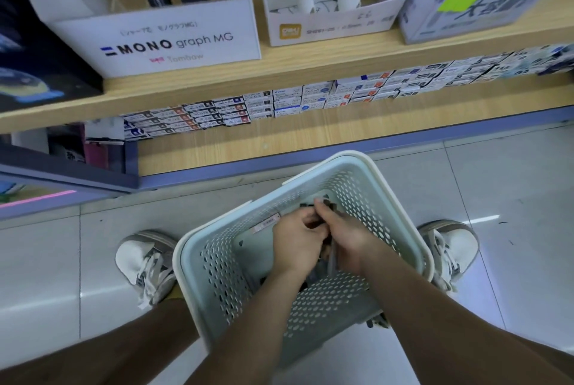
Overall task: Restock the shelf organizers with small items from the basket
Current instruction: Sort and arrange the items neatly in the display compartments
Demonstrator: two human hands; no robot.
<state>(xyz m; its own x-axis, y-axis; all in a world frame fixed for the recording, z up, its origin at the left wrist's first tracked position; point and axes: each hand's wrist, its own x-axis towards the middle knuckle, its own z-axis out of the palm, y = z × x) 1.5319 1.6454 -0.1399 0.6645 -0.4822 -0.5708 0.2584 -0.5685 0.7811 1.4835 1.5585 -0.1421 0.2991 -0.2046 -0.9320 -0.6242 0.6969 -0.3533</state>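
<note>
The basket (217, 276) stood on the tiled floor (497, 173) between the person's two shoes, the left shoe (146, 263) and the right shoe (450, 248) each just beside a wall of it. It sat cornerwise to the shelf (279, 74), one corner pointing at the shelf front, its longer sides running from near left to far right.

Both hands were down inside the basket, touching each other. The left hand (295, 245) had its fingers curled inward, and the right hand (344, 235) had its fingers bent over from the other side. Both grips were closed together on a bunch of small items (330, 255), dark and slim. One grey piece of the bunch pointed lengthwise back toward the person. Blur hid exactly what they were.

A flat packet (265, 223) with a barcode label lay on the basket bottom, just left of the left hand, its long axis slanting from near left to far right.

On the shelf stood a white divided organizer (326, 15) and, to its left, a display box (174, 40) printed MONO graph MG. Rows of little cartons (279, 102) lined the lower shelf under it.
</note>
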